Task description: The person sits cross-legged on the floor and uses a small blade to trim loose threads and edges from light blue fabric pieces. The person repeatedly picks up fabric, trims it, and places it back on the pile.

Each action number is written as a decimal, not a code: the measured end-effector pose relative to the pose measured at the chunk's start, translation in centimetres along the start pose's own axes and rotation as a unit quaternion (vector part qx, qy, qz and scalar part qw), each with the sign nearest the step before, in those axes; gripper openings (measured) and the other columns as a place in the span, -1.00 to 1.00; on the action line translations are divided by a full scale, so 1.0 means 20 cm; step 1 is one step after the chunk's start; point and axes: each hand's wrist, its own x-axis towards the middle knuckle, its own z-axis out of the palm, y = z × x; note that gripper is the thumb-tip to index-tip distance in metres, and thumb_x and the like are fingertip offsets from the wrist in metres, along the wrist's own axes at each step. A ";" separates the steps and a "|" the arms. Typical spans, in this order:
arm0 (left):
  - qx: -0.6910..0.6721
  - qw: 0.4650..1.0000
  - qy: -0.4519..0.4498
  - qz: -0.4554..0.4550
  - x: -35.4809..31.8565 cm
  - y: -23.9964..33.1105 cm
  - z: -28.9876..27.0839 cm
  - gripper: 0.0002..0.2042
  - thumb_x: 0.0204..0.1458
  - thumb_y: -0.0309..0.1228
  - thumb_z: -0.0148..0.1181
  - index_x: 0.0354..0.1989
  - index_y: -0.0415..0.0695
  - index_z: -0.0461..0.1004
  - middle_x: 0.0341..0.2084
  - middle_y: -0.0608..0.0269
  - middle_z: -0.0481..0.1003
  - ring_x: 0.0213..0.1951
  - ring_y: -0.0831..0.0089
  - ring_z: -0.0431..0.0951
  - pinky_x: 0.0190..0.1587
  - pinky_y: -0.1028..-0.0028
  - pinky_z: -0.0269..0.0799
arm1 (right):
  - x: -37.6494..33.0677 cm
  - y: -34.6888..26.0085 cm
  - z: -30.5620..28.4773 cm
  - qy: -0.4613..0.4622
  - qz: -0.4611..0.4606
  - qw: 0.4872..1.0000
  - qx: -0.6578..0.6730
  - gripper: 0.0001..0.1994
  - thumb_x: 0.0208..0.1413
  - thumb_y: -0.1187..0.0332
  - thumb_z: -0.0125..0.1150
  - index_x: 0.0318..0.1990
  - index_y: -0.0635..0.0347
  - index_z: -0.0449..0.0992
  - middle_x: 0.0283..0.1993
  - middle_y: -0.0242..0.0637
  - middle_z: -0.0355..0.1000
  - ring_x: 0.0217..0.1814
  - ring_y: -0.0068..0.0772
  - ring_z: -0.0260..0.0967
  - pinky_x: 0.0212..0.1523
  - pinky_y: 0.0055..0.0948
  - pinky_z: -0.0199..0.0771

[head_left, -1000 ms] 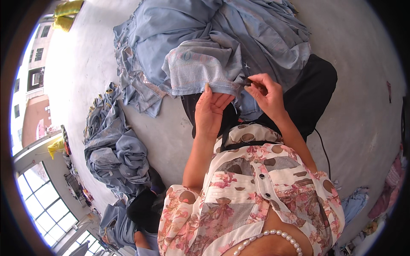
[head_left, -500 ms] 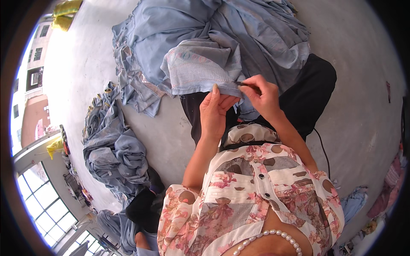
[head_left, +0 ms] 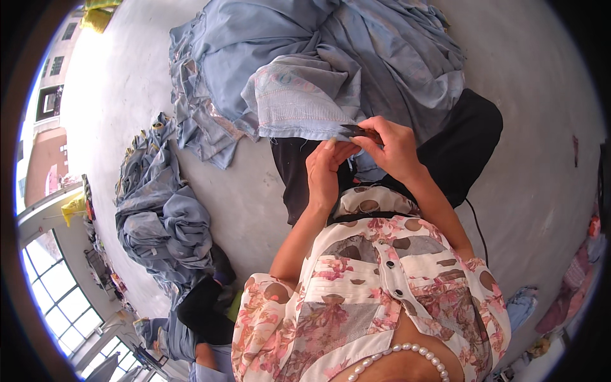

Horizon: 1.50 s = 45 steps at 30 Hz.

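A pale blue denim garment (head_left: pixel 302 105) with stitched lines lies over my lap, its hemmed edge toward me. My left hand (head_left: pixel 324 169) is closed on that hem from below, the thumb on top and the fingers under the cloth. In my right hand (head_left: pixel 394 149) is a small dark tool, apparently thread snips (head_left: pixel 351 130), its tip lying over the hem beside my left fingertips. The fingers hide most of the tool. Loose threads hang from the hem's left corner.
A large heap of blue denim (head_left: pixel 254 38) spreads in front of me on the grey floor (head_left: pixel 534 159). To the left lies another denim pile (head_left: pixel 165 216), next to another person's dark-clothed leg (head_left: pixel 207 312). A black cord (head_left: pixel 478 229) runs at my right; more cloth (head_left: pixel 522 309) lies beyond.
My left hand has slid right along the hem, up to my right hand. The dark tool has moved slightly left and shows more over the cloth edge.
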 end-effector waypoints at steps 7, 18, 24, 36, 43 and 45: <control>0.020 1.000 0.015 0.005 0.00 0.00 0.00 -0.61 0.16 -0.33 -0.27 -0.16 -0.48 0.35 -0.21 -0.11 0.47 -0.14 0.14 0.52 0.02 0.21 0.37 | 0.01 0.02 0.00 0.039 0.054 0.996 0.058 -0.79 -0.09 0.34 0.33 -0.36 0.19 0.43 -0.64 -0.36 0.38 -0.64 -0.50 0.36 -0.61 -0.57 0.30; -0.013 0.998 0.053 0.011 0.02 -0.02 -0.04 -0.78 0.17 -0.43 -0.12 -0.24 -0.35 0.40 -0.32 0.02 0.52 -0.23 0.30 0.57 -0.11 0.33 0.50 | -0.02 0.01 -0.04 -0.057 0.027 0.998 -0.002 -0.74 -0.08 0.30 0.33 -0.30 0.22 0.42 -0.55 -0.35 0.40 -0.57 -0.55 0.38 -0.53 -0.58 0.37; -0.085 0.996 0.031 -0.025 0.01 -0.02 -0.04 -0.78 0.16 -0.44 -0.11 -0.23 -0.35 0.41 -0.31 0.04 0.53 -0.23 0.30 0.57 -0.11 0.32 0.49 | -0.01 0.04 0.02 -0.017 -0.031 0.999 -0.012 -0.74 -0.10 0.27 0.33 -0.34 0.17 0.41 -0.56 -0.33 0.42 -0.58 -0.41 0.41 -0.58 -0.50 0.33; -0.079 0.996 0.037 -0.018 0.01 0.00 -0.03 -0.79 0.15 -0.46 -0.10 -0.21 -0.34 0.41 -0.32 0.04 0.53 -0.25 0.30 0.57 -0.12 0.30 0.51 | 0.01 0.03 -0.02 0.049 0.115 0.980 0.153 -0.76 -0.04 0.35 0.31 -0.26 0.24 0.42 -0.53 -0.41 0.40 -0.55 -0.66 0.32 -0.50 -0.68 0.33; -0.102 0.993 0.032 -0.043 0.01 -0.04 -0.01 -0.80 0.12 -0.45 -0.08 -0.19 -0.31 0.39 -0.28 0.07 0.51 -0.23 0.31 0.56 -0.11 0.30 0.48 | 0.01 0.00 0.02 -0.044 0.052 0.996 0.054 -0.75 -0.21 0.51 0.33 -0.31 0.20 0.44 -0.55 -0.35 0.40 -0.57 -0.58 0.38 -0.51 -0.63 0.36; -0.113 0.992 0.028 -0.045 0.02 -0.04 -0.04 -0.77 0.11 -0.42 -0.08 -0.15 -0.29 0.36 -0.24 0.07 0.49 -0.17 0.27 0.53 -0.08 0.28 0.46 | -0.01 0.03 0.00 -0.062 0.052 0.996 0.039 -0.76 -0.25 0.59 0.28 -0.34 0.21 0.44 -0.56 -0.35 0.40 -0.58 -0.59 0.36 -0.53 -0.63 0.34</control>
